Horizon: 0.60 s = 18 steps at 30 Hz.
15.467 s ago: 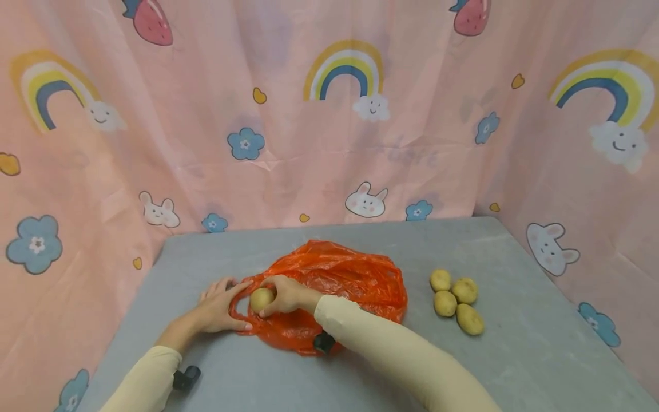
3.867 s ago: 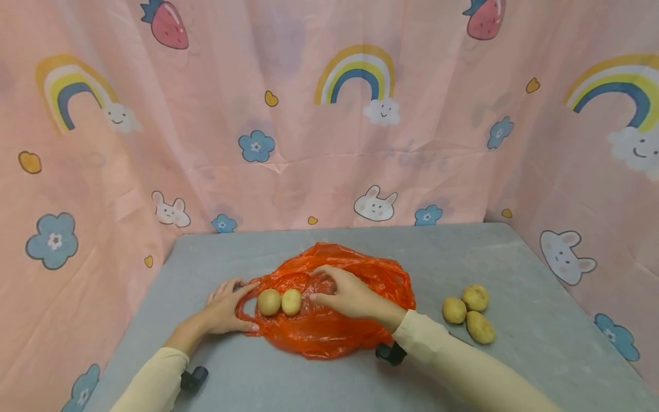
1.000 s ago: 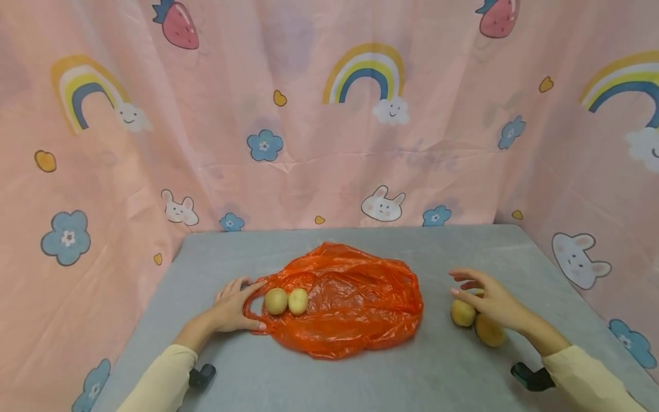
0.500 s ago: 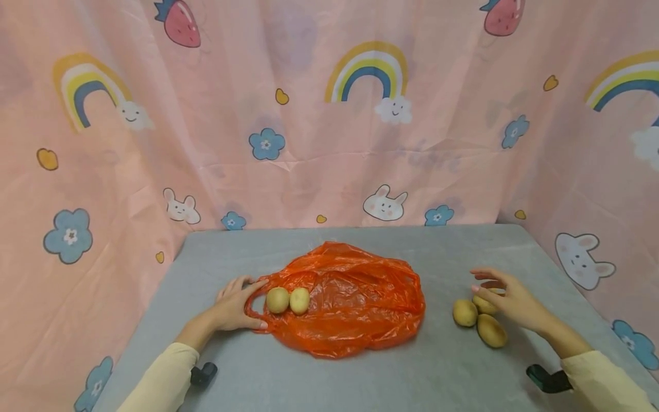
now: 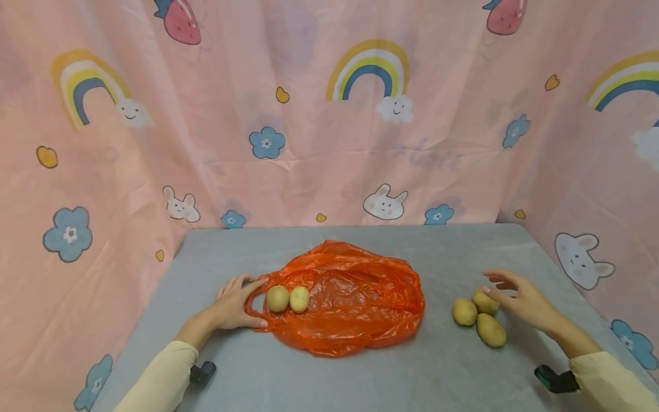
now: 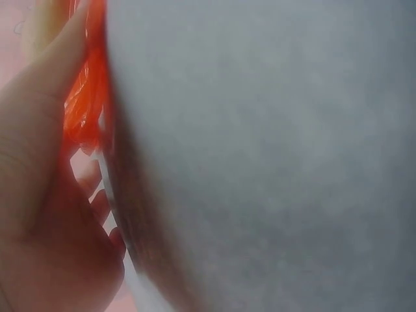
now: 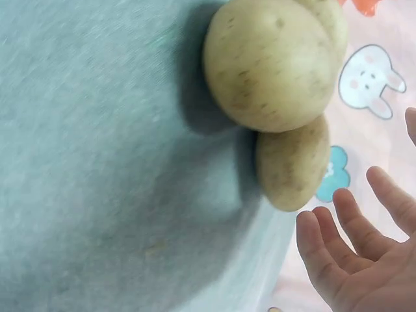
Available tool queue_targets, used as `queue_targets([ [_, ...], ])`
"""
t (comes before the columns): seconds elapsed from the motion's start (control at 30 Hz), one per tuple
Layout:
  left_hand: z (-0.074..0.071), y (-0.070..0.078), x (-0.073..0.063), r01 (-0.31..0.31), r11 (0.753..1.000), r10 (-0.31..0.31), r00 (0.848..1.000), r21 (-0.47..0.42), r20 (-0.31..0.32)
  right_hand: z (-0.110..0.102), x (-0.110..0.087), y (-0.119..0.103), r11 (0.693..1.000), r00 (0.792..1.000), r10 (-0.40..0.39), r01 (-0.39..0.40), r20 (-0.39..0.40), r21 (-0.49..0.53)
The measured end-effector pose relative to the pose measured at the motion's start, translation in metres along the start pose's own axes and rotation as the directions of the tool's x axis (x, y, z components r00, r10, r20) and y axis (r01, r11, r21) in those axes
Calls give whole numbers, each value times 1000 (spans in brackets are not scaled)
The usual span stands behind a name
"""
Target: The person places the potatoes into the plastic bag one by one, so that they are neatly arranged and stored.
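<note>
An orange plastic bag lies flat on the grey table. Two potatoes sit side by side at its left end, by the handle loop; whether the film is over or under them I cannot tell. My left hand rests at that end, thumb and forefinger spread apart against the handle edges. Three more potatoes touch each other to the right of the bag. Just above and right of them hovers my right hand, fingers loosely bent and holding nothing; the right wrist view shows its fingers apart from the potatoes.
Grey table surface surrounds the bag. A pink printed curtain stands along the back and both sides. Black wrist devices hang under both forearms, close to the table.
Over the earlier frames a second potato has joined the first on the bag, from the right group. Lately my right hand has drifted right over the three potatoes; the left stays put.
</note>
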<state>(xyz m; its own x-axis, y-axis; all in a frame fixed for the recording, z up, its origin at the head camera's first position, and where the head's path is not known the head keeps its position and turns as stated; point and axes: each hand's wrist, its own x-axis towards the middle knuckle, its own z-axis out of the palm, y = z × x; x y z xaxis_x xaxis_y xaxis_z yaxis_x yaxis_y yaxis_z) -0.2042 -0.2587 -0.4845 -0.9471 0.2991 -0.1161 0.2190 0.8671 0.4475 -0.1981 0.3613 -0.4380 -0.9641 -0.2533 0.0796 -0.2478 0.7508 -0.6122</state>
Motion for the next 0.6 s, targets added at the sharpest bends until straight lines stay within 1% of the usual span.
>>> queue_targets([
  [0.2, 1, -2, 0, -6, 1000, 6, 1000, -9, -12, 1, 1, 10, 1000, 1000, -3, 3, 11, -23],
  [0.37, -1, 0, -1, -10, 1000, 10, 1000, -12, -12, 2, 1, 17, 999, 998, 23, -22, 57, -25],
  [0.6, 1, -2, -1, -8, 1000, 8, 1000, -10, -13, 5, 3, 21, 997, 993, 61, -56, 102, -47],
])
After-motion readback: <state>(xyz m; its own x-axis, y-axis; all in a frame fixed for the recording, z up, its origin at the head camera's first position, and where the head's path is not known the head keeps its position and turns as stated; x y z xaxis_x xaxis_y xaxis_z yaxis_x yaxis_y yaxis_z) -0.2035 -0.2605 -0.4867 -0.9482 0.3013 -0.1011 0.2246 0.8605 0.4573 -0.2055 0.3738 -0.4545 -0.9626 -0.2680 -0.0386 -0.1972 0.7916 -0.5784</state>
